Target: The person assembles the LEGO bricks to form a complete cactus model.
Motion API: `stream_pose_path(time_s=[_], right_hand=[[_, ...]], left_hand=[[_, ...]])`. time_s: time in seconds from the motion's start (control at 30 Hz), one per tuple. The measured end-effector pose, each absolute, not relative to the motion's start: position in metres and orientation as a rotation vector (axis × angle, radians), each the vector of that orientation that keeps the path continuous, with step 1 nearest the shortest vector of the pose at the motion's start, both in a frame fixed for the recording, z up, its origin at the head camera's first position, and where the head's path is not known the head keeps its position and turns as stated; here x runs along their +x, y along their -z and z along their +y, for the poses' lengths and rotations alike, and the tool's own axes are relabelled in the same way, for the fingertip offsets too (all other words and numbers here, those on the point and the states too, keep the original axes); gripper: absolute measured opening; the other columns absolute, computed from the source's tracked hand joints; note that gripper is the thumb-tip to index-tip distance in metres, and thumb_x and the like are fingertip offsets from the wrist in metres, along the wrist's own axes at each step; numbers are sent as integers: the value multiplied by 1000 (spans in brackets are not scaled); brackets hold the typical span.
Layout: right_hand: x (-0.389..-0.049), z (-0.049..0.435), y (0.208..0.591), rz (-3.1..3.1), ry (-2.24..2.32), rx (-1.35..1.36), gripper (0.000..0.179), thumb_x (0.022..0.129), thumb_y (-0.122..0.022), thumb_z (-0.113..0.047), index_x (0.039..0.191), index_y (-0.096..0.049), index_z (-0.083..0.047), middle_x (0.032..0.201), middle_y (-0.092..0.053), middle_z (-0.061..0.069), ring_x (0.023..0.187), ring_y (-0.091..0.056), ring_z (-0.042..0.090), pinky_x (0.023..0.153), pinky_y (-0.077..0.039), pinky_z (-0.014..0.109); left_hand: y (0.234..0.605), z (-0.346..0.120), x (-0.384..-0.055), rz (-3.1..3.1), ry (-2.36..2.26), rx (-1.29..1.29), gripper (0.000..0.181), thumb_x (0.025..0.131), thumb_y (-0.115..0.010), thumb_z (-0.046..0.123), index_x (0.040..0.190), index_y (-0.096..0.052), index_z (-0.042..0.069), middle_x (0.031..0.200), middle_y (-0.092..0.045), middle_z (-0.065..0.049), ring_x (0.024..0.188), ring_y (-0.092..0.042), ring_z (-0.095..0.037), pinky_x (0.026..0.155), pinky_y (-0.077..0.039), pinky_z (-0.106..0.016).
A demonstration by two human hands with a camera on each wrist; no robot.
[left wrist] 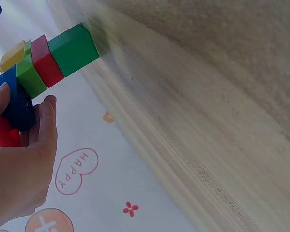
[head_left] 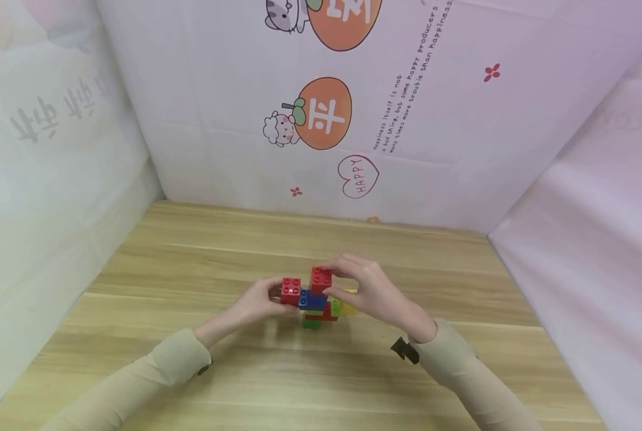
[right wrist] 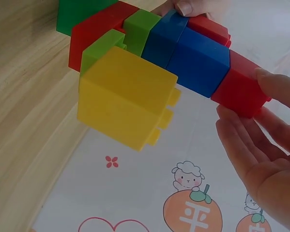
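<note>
A tower of building bricks stands on the table, its dark green brick [left wrist: 73,50] at the bottom. Above it come a red brick [left wrist: 47,60] and light green bricks [left wrist: 31,75], with a yellow brick [right wrist: 125,96] out to the right side. Higher up are blue bricks [right wrist: 198,60]. My left hand [head_left: 258,299] grips the tower's upper left, thumb on blue, beside a red brick [head_left: 291,290]. Between thumb and fingers my right hand [head_left: 369,287] pinches another red brick [right wrist: 241,84], which meets the end of a blue brick. The palm side of the left hand is partly hidden.
The wood-grain table [head_left: 218,251] lies under the tower. A white printed cloth [head_left: 218,120] hangs behind it, with more cloth walls at left and right. A black strap piece [head_left: 405,350] shows at the right cuff.
</note>
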State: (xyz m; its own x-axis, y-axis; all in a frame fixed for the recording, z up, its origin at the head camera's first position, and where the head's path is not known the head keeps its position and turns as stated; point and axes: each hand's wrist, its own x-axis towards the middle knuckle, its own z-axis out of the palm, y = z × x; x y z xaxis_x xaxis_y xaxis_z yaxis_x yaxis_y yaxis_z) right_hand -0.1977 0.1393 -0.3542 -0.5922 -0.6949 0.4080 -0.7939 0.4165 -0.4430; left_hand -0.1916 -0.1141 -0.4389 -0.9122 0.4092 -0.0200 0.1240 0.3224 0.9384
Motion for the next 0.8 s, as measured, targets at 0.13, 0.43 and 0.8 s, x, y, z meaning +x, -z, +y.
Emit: stream_pose_path(time_s=[0.13, 0.43, 0.8], right_hand=[[-196, 144, 357, -2546, -925, 1310, 48, 85, -78, -14, 130, -61, -7, 121, -70, 5, 111, -69, 17, 94, -59, 28], [-193, 158, 368, -2574, -917, 1256, 49, 86, -77, -13, 131, -60, -7, 125, -68, 7, 113, -67, 20, 95, -58, 33], [-189, 176, 385, -2673, -834, 1172, 42, 85, -78, -14, 124, -64, -8, 120, -69, 7, 110, -68, 24, 93, -59, 38]], left_hand=[[439, -114, -190, 2341, -1623, 483, 54, 81, -80, 13, 129, -60, 0, 119, -70, -21, 107, -70, -31, 95, -59, -39], [439, -113, -189, 2336, -1633, 467, 56, 81, -80, 13, 130, -59, 0, 122, -69, -21, 110, -69, -33, 96, -58, -40], [438, -115, -188, 2343, -1617, 484, 56, 81, -80, 15, 131, -59, 1, 123, -69, -20, 113, -67, -33, 99, -56, -44]])
